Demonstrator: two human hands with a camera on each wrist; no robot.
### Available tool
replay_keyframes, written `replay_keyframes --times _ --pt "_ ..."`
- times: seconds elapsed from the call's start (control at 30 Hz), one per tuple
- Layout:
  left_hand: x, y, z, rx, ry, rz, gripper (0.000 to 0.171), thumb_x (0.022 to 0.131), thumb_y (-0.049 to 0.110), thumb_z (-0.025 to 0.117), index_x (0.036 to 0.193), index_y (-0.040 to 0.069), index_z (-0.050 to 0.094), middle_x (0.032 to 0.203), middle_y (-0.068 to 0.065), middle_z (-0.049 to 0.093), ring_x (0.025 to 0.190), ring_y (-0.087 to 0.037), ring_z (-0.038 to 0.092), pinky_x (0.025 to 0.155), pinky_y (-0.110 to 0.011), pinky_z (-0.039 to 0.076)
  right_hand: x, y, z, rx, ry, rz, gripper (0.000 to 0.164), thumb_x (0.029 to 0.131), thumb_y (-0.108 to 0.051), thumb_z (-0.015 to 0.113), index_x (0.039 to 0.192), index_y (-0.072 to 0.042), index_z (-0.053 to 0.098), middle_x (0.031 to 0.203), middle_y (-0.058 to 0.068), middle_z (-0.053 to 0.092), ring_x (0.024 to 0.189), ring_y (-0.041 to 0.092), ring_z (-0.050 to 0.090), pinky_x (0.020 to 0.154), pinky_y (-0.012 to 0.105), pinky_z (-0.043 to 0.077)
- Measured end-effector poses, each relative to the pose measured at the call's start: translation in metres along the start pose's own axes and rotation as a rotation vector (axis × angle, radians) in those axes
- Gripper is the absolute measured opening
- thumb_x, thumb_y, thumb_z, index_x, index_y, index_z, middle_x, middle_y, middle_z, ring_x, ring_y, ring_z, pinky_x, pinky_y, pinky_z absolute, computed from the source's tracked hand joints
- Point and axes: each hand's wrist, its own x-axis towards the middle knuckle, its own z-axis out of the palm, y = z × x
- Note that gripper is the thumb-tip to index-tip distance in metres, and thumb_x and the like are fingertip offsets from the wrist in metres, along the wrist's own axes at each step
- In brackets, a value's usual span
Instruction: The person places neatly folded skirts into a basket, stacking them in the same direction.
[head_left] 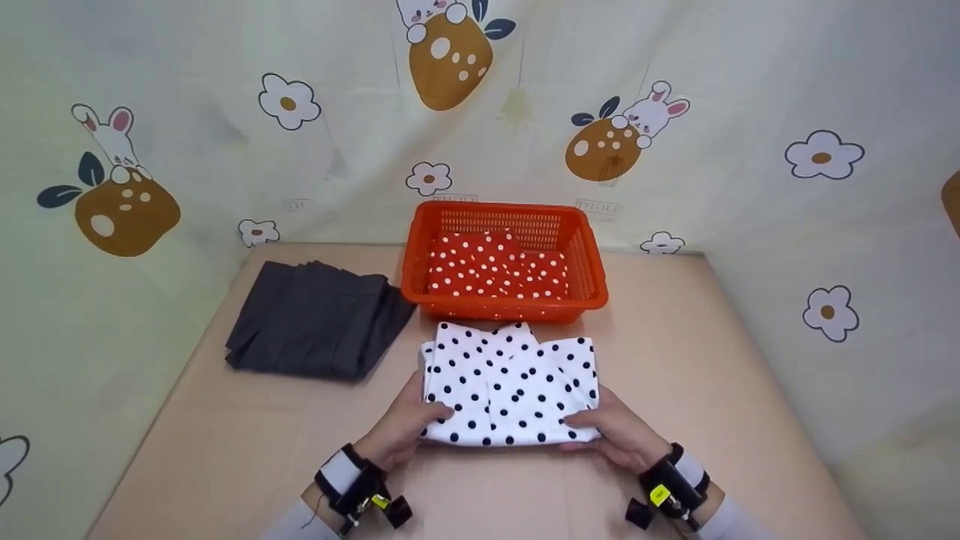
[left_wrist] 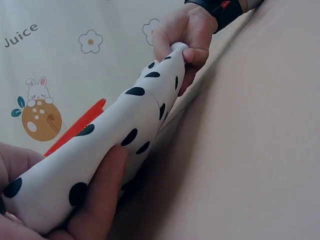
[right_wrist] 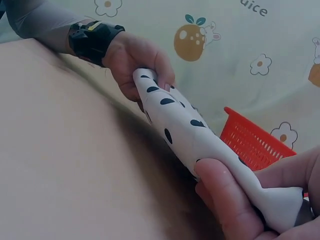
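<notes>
A folded white cloth garment with black polka dots is held between both hands in front of the basket. My left hand grips its left end, thumb on top and fingers underneath. At the opposite end my right hand grips it the same way. Both wrist views show the bundle as a thick folded roll, raised over the table, with fingers curled below its edge. Just beyond it stands an orange plastic basket, with a folded red cloth with white dots lying inside.
A folded dark grey garment lies on the table left of the basket, close to its side. Behind the table hangs a pale curtain printed with rabbits, flowers and brown fruit. Each wrist wears a black strap with a small camera.
</notes>
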Motion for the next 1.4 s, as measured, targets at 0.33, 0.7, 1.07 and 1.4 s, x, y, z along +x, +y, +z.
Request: replay_keyframes --times 0.33,0.7,1.07,1.4 --pt "-0.010 0.027 0.002 -0.062 -0.034 0.062 0.107 0.068 -0.009 0.053 0.160 0.014 0.004 0.166 -0.001 0.018 0.143 -0.018 0.025 0.115 -0.034 0.024 -0.016 -0.021 0.012 -0.031 0.049 -0.047 0.092 0.083 0.007 0.063 0.157 -0.019 0.015 0.136 0.017 0.058 0.109 0.035 0.068 0.071 0.039 0.061" --pt "-0.053 0.049 0.006 -0.186 -0.098 0.138 0.088 0.073 -0.010 0.044 0.155 0.008 0.016 0.152 -0.022 0.040 0.122 -0.022 0.057 0.093 -0.029 0.052 -0.048 -0.052 0.039 -0.056 -0.047 -0.171 0.082 0.089 0.003 0.062 0.155 -0.011 0.014 0.129 0.018 0.063 0.102 0.031 0.071 0.069 0.037 0.061" --pt "-0.036 0.073 0.012 -0.278 -0.122 0.279 0.081 0.077 -0.013 0.043 0.152 0.007 0.023 0.152 -0.020 0.042 0.123 -0.024 0.058 0.094 -0.035 0.055 -0.052 -0.091 0.041 -0.127 -0.008 -0.306 0.079 0.091 0.003 0.062 0.155 -0.014 0.018 0.132 0.019 0.061 0.106 0.036 0.070 0.073 0.041 0.060" --pt "0.002 0.090 0.008 -0.297 -0.026 0.267 0.073 0.079 -0.014 0.048 0.147 0.006 0.031 0.146 -0.014 0.050 0.125 -0.026 0.057 0.095 -0.037 0.055 -0.018 -0.109 0.028 -0.095 0.115 -0.332 0.074 0.090 0.002 0.066 0.153 -0.014 0.030 0.132 0.018 0.060 0.104 0.032 0.071 0.074 0.038 0.060"
